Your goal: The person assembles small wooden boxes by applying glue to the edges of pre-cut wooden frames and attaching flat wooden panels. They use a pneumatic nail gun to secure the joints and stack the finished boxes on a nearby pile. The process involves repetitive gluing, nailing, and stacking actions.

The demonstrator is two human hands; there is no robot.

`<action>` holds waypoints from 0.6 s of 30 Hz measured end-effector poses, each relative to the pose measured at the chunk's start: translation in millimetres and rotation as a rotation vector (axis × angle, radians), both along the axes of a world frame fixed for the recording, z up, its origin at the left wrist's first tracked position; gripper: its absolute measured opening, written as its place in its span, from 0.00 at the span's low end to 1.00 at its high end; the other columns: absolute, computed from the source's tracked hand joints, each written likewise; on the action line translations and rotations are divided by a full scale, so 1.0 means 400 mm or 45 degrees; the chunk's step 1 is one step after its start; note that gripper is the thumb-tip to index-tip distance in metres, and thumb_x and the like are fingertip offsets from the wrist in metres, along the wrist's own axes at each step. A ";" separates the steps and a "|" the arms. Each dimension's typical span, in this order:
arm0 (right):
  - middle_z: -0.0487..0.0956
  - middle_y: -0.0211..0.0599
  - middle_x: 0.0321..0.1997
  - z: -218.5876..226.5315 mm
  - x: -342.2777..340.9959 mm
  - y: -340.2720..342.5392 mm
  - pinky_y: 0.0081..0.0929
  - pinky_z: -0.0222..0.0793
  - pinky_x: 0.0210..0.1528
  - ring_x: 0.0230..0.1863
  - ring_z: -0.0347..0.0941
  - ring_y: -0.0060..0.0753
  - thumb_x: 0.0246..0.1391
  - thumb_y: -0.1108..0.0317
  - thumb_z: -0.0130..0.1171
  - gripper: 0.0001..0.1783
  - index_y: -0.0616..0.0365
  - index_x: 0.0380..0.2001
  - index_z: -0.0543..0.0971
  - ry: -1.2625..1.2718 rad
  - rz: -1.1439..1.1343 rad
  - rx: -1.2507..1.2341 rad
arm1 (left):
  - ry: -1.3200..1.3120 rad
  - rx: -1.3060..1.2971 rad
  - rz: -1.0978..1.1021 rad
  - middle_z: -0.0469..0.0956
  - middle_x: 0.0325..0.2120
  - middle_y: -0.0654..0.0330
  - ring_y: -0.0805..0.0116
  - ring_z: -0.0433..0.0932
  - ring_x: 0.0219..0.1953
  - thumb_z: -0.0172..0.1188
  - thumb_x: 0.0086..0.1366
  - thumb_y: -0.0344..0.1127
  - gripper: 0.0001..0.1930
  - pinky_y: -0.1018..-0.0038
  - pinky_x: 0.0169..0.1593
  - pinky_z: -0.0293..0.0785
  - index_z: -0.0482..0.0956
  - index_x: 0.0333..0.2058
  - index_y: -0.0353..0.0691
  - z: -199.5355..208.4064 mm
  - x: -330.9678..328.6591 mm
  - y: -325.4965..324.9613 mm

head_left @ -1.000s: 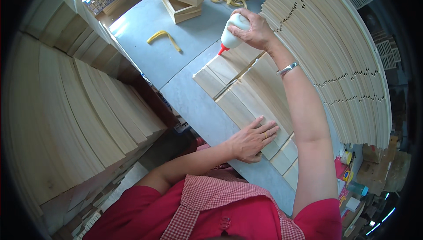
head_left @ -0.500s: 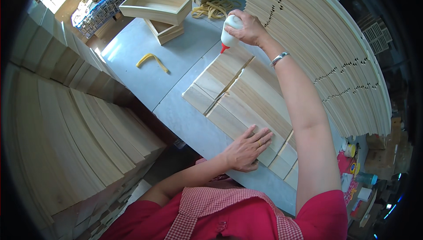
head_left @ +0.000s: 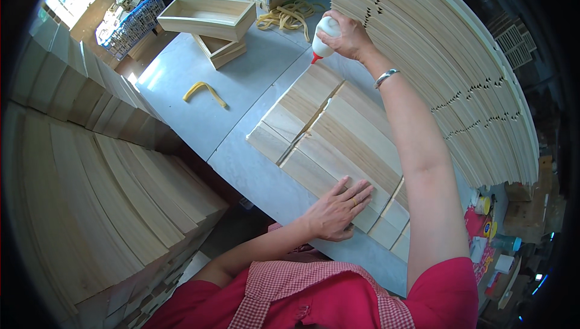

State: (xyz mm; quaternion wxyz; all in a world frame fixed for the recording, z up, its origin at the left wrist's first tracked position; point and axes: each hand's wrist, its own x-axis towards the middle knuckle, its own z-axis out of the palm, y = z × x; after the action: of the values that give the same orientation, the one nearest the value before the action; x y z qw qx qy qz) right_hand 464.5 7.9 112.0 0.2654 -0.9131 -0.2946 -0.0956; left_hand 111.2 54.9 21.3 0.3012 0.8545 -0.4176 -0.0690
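My right hand (head_left: 349,34) is wrapped round a white glue bottle (head_left: 326,38) with a red nozzle. The bottle is tipped down, its tip at the far corner of the wooden boards (head_left: 356,130) that lie side by side on the table. Narrow gaps part the boards into a long middle group and shorter end pieces (head_left: 302,96). My left hand (head_left: 339,209) rests flat on the near boards with its fingers stretched out and nothing in it.
Two wooden boxes (head_left: 208,20), one on the other, stand on the grey table (head_left: 241,142). Nearby lie a yellow band (head_left: 204,92) and a heap of bands (head_left: 289,16). Stacked boards rise at left (head_left: 115,190) and right (head_left: 447,75). Pots and a bottle (head_left: 506,243) sit at far right.
My right hand has moved the bottle slightly right, its nozzle shifting along the far end of the boards. My left hand stays on the boards. The whole view has shifted slightly.
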 end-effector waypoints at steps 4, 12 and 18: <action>0.85 0.50 0.45 -0.014 0.013 -0.030 0.42 0.78 0.51 0.46 0.82 0.53 0.51 0.50 0.68 0.28 0.53 0.51 0.78 -0.119 -0.024 0.061 | 0.019 0.051 -0.022 0.48 0.75 0.52 0.58 0.41 0.78 0.62 0.55 0.53 0.47 0.48 0.77 0.33 0.60 0.69 0.32 0.001 0.002 -0.003; 0.84 0.52 0.44 -0.036 -0.146 -0.131 0.43 0.78 0.47 0.44 0.82 0.56 0.50 0.51 0.70 0.27 0.56 0.48 0.77 -0.088 -0.306 0.286 | 0.014 0.069 -0.004 0.49 0.75 0.52 0.57 0.41 0.78 0.60 0.57 0.51 0.45 0.48 0.77 0.33 0.60 0.69 0.32 0.003 0.002 0.003; 0.82 0.58 0.43 -0.151 -0.339 -0.223 0.46 0.76 0.47 0.43 0.81 0.59 0.53 0.48 0.69 0.32 0.63 0.50 0.73 -0.166 -0.830 0.657 | -0.024 0.092 -0.031 0.50 0.75 0.52 0.56 0.43 0.78 0.60 0.56 0.52 0.46 0.47 0.76 0.34 0.60 0.69 0.32 0.007 0.004 -0.002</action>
State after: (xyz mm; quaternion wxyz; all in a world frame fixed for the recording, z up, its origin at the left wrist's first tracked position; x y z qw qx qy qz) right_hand 329.0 -81.4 51.6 0.4220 -0.8541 0.0273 -0.3029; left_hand 112.8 54.2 24.2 0.2652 0.8603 -0.4279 -0.0797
